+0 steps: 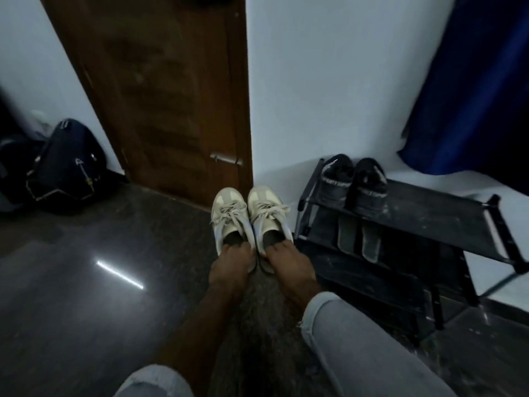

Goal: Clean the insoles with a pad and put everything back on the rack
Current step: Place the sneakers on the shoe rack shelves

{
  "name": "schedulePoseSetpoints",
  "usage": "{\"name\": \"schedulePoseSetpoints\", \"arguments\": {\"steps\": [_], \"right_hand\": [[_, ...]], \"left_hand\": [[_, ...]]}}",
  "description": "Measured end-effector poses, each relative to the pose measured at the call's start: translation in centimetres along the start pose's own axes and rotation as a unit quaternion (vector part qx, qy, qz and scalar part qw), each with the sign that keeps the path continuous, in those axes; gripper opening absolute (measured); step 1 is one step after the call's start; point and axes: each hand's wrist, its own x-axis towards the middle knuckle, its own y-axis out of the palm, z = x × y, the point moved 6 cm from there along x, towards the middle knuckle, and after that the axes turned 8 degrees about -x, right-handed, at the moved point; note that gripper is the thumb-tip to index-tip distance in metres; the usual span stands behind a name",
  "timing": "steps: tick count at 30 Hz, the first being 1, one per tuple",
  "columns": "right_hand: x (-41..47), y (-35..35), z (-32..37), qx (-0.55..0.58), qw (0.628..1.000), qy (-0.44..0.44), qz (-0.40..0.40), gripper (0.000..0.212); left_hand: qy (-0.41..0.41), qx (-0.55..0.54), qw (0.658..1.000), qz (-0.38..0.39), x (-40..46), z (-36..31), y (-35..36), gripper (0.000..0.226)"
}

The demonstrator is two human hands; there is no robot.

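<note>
Cream sneakers (252, 222) in both hands (260, 265), seemingly beside rack (429, 213).

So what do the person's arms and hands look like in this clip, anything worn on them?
Both hands are bare: left hand, right hand. No gloves, rings, watch or bands show. The forearms are bare too, with pale grey sleeves pushed up, the right cuff edge frayed. The dim light hides finer detail.

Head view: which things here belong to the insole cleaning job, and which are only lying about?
Belongs to the job:
- left cream sneaker, held by the left hand
- right cream sneaker, held by the right hand
- black rack
- black shoes on the rack's top shelf
- grey insoles on the shelf below

Only lying about:
- dark backpack
- wooden door
- blue curtain
</note>
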Motion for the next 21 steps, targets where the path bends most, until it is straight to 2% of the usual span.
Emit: {"name": "schedulePoseSetpoints", "arguments": {"steps": [4,10,14,17,21], "right_hand": [[-2.2,-5.6,-3.5,0.004,0.999,0.030,-0.033,0.034],[-6.8,-11.1,-9.6,0.016,0.994,0.078,-0.072,0.032],[-9.8,-12.9,-13.9,0.008,0.992,0.107,-0.070,0.041],[-11.9,-13.2,-17.4,0.008,0.988,0.141,-0.064,0.048],[-14.2,-13.3,-22.1,0.007,0.979,0.192,-0.073,0.037]], "left_hand": [[0.030,0.020,0.999,-0.013,1.3,-5.4,-3.2,0.017],[0.071,0.053,0.996,-0.016,1.1,-14.9,-5.6,0.024],[0.102,0.039,0.994,0.004,1.4,-20.2,-4.7,0.028],[0.135,0.022,0.991,0.006,2.2,-23.9,-3.4,0.023],[0.186,0.026,0.982,0.024,3.3,-29.1,-1.4,0.020]]}}
